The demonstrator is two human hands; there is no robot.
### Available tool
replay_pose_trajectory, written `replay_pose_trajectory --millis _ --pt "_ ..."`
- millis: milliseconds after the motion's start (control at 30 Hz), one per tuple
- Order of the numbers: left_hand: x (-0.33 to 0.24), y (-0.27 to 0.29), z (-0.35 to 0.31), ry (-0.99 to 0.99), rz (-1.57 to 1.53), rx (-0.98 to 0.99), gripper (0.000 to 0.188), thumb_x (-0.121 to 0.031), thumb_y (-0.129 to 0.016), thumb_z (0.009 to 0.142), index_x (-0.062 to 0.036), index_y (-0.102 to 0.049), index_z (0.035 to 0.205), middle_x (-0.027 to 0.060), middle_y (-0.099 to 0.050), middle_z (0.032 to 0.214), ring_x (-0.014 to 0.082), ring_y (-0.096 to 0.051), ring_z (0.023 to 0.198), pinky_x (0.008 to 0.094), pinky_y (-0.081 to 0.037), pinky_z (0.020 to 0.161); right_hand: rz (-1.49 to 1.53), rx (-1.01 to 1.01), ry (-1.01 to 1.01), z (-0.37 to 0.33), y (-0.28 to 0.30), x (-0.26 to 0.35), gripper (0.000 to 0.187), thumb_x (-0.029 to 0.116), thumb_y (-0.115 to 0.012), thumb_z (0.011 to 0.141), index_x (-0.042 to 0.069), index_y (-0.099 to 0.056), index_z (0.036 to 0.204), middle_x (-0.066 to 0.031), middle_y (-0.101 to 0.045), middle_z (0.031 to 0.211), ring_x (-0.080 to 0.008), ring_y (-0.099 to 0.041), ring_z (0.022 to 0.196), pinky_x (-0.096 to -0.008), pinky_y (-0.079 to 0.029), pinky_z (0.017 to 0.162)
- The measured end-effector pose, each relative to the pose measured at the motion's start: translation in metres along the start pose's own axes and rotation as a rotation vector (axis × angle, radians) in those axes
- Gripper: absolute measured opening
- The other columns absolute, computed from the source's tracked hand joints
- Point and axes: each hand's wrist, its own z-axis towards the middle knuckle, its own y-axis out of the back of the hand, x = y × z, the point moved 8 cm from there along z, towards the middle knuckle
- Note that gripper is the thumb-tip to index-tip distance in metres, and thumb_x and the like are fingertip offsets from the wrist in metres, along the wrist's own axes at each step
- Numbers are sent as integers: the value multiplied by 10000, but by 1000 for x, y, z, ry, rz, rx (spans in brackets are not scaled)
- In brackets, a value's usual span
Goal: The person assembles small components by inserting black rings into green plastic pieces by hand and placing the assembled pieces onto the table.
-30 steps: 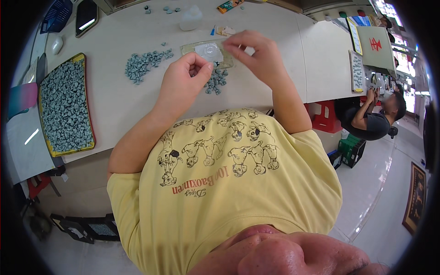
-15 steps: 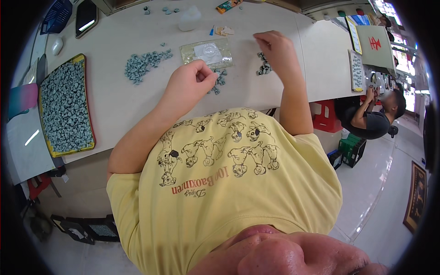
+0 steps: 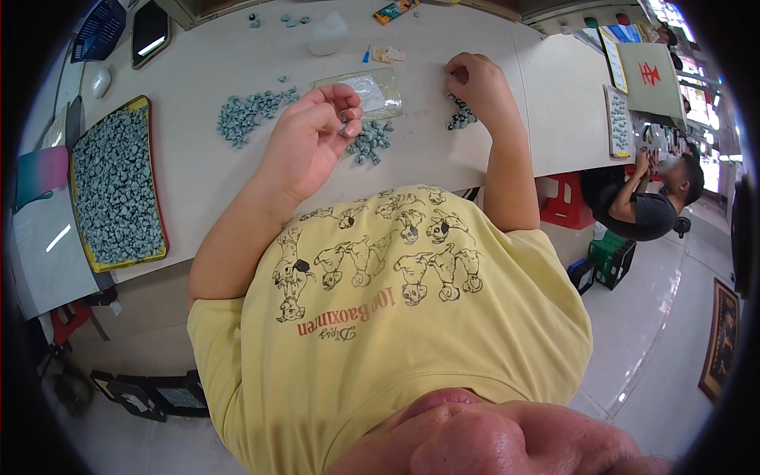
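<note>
My left hand (image 3: 310, 141) is raised over the white table with its fingers curled. What looks like a small grey-green stone shows between the thumb and fingertips. Just right of it lies a small pile of grey-green stones (image 3: 370, 148), in front of a clear plastic bag (image 3: 389, 89). My right hand (image 3: 481, 89) hovers above another small pile of stones (image 3: 460, 119), its thumb and fingers pinched together. Whatever they hold, if anything, is hidden. A larger heap of loose stones (image 3: 252, 115) spreads to the left of my left hand.
At the left stands a yellow-rimmed tray (image 3: 133, 260) full of stones. Farther back are a phone (image 3: 150, 36), a blue basket (image 3: 96, 32), a whitish translucent lump (image 3: 328, 38) and an orange packet (image 3: 395, 10). A person (image 3: 645, 198) sits to the right, near a red stool (image 3: 564, 202).
My left hand has drawn back to the left from the middle pile, uncovering more of it. My right hand's fingers have curled inward over the right pile.
</note>
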Motion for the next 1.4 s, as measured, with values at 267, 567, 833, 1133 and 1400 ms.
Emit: replay_pose_trajectory --millis 267,567,833,1133,1400 --pt "9 1 1 163 -173 27 138 -57 -417 839 42 -487 904 105 -518 841 174 -480 714 277 -422 590 505 -67 184 -14 15 53 178 -20 -618 708 38 -642 875 -37 -576 888 -147 -584 750 -251 -477 677" --pt "15 -15 -8 114 278 121 167 -152 -444 909 1 -510 921 57 -527 812 104 -454 663 235 -379 533 438 -101 540 -44 14 121 229 -2 -688 679 66 -650 894 -42 -604 857 -182 -592 729 -263 -498 603" --pt "7 -16 -9 -7 536 130 194 -225 -475 932 -36 -503 898 -10 -496 707 42 -375 568 174 -316 483 473 -137 556 -50 15 129 249 32 -714 668 67 -638 902 -41 -624 757 -156 -585 630 -244 -485 545" --pt "11 -13 -9 52 443 121 181 -191 -482 924 -22 -538 893 -6 -506 707 27 -374 554 169 -292 455 698 100 262 -45 -4 108 152 43 -682 739 1 -631 876 -57 -626 769 -122 -604 670 -222 -488 611" --pt "14 -12 -10 76 539 138 193 -202 -490 920 -17 -539 895 9 -533 745 25 -375 561 168 -294 450 644 274 208 -43 -6 105 119 -11 -646 730 -2 -633 848 -55 -632 775 -120 -594 670 -224 -487 607"
